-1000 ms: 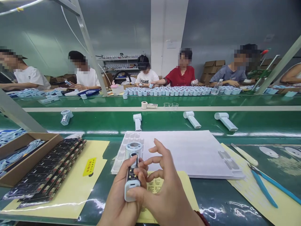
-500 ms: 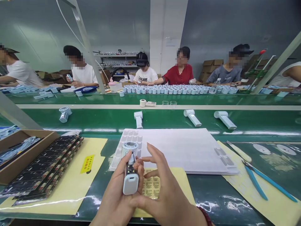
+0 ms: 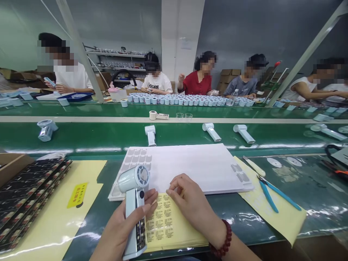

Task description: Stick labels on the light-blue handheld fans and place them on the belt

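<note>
My left hand (image 3: 123, 221) is wrapped round the handle of a light blue handheld fan (image 3: 131, 214). The fan stands tilted, its round head (image 3: 134, 178) up and its grille towards the right; a dark strip shows along the handle's side. At the top edge of a yellow sheet of small printed labels (image 3: 190, 233), my right hand (image 3: 187, 197) is closed in a pinch. Whether a label is between those fingertips is too small to tell. Behind both hands lies a stack of white sheets (image 3: 187, 166) with grey stickers at its left and right ends.
Black printed panels (image 3: 29, 195) lie at left on yellow paper (image 3: 89, 203). Blue-handled pliers (image 3: 268, 195) and a knife (image 3: 254, 166) are at right. Several fans, such as one (image 3: 150, 135), rest on the green conveyor (image 3: 179, 136). People work across it.
The fan has swung in my left hand, from its handle end facing me to its side showing. My right hand has left the fan and pinches at the label sheet. The view has turned right.
</note>
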{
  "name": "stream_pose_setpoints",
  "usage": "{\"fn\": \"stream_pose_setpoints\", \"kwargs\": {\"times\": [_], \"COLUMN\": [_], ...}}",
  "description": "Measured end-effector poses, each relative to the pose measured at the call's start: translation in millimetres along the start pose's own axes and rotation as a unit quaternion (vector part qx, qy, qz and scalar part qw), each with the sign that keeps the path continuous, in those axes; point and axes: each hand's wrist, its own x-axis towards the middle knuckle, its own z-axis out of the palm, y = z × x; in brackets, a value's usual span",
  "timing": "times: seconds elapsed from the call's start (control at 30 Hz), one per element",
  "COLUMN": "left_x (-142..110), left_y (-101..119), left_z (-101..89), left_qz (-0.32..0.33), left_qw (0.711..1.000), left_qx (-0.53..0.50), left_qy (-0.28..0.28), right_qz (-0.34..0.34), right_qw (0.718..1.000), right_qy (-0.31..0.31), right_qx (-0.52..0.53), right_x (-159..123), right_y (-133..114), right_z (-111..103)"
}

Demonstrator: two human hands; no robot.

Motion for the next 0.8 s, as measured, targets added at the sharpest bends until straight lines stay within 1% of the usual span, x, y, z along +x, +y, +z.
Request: {"fn": "stream_pose_setpoints", "kwargs": {"times": [0.13,0.2,0.33,0.43,0.6,0.67,0.8], "left_x": [1,-1,-8,-13,-14,-13,-14], "left_y": [0,2,6,7,8,8,9], "left_z": [0.0,2.2,8.2,12.0,12.3,11.5,11.8], "left_qz": [-0.02,-0.023,-0.018,-0.007,-0.013,-0.014,-0.01], "left_qw": [1.0,0.999,1.0,0.999,0.999,0.999,0.999], "left_qx": [-0.024,-0.034,-0.015,-0.007,0.001,-0.005,-0.006], "left_qy": [0.004,0.005,0.019,0.033,0.042,0.042,0.035], "right_qz": [0.0,-0.005,0.0,0.005,-0.011,-0.022,-0.03], "right_qw": [0.999,0.999,0.999,0.999,0.999,0.999,0.994], "right_qy": [-0.005,-0.021,-0.049,-0.035,-0.016,-0.029,-0.066], "right_qx": [-0.041,-0.031,0.007,-0.005,-0.03,-0.006,0.084], "right_x": [-1,-1,-1,0,2,2,-1], "right_y": [-3,-3,-3,-2,-2,-1,2], "right_z": [1,-3,-13,-10,1,-2,-14]}}
